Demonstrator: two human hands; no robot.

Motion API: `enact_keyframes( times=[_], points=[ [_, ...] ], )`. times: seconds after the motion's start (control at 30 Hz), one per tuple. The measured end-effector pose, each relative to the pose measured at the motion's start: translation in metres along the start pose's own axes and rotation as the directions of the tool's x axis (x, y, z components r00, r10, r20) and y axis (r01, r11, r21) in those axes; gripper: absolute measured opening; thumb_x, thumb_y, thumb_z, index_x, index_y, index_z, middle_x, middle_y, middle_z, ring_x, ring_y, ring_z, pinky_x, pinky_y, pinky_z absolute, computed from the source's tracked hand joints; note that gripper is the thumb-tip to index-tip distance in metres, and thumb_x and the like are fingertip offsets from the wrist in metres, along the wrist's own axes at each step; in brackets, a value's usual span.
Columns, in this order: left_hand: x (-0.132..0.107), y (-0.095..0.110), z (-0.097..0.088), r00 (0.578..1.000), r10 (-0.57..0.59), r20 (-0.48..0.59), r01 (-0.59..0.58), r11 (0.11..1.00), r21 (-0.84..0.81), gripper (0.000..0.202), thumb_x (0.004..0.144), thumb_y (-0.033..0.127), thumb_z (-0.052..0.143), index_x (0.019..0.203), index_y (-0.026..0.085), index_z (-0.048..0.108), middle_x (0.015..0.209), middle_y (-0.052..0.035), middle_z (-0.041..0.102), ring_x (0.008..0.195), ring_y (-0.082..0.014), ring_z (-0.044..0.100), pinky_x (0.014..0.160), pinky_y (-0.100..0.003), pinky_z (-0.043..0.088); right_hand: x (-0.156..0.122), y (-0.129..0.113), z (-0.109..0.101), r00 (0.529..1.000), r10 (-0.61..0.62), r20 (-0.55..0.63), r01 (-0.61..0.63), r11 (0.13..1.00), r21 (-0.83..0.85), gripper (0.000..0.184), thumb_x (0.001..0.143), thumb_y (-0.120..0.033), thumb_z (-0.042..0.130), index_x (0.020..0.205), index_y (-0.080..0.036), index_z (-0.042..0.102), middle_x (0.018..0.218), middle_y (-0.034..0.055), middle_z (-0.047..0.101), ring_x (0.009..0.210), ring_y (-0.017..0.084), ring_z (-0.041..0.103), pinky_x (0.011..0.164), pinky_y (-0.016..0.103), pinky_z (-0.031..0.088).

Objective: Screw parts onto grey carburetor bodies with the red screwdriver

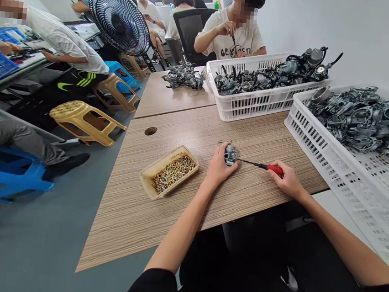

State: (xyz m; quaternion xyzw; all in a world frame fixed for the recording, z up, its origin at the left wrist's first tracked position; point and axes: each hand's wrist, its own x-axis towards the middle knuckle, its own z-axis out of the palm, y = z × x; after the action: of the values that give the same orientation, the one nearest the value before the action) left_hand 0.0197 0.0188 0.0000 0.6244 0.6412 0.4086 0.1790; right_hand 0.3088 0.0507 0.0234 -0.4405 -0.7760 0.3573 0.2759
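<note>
1. Grey cast metal: a small carburettor body (230,155) stands on the wood-grain bench (189,131) just right of the frame's centre, touching the left hand.
2. The left hand (217,167) is closed around the near side of that body, fingers wrapped on it and pressing it to the bench.
3. The right hand (289,180) is clamped on the red handle of a screwdriver (264,166). Its thin dark shaft runs leftward across the frame, and the tip meets the body's right side.
4. A shallow beige tray (150,174) of small brass parts lies left of centre, near the left hand but apart from it.
5. Two white crates heaped with similar grey bodies stand beyond: one (246,106) at upper centre, the other (318,144) along the right edge.
6. Judged from this grip, the tip could slip, because only one hand braces the body on a smooth top. A slip would send the blade toward the left fingers. Any small piece that comes loose might roll into the round hole (150,130) or off the bench edge.
7. The spot where the tip meets the body is too small to make out, and the left palm hides the body's near face. The right crate is cut off by the frame. Other people work at the top and upper left, well apart.
</note>
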Motion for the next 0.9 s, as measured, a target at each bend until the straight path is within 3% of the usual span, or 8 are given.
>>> enact_keyframes(
  times=[0.9],
  points=[
    [-0.0002,0.0022,-0.0012,1.0,-0.008,0.0,0.008,1.0,-0.011,0.074,0.084,0.029,0.076,0.151,0.026,0.046,0.146,-0.014,0.06,0.133,-0.0331,0.062,0.116,-0.051,0.052,-0.0007,-0.0019,0.0009,0.999,0.035,0.001,-0.035,0.998,0.051,0.03,0.099,-0.054,0.064,0.092,-0.025,0.059,0.069,-0.0005,0.056,0.062,0.02,0.052,0.06,0.033,0.041]
  ],
)
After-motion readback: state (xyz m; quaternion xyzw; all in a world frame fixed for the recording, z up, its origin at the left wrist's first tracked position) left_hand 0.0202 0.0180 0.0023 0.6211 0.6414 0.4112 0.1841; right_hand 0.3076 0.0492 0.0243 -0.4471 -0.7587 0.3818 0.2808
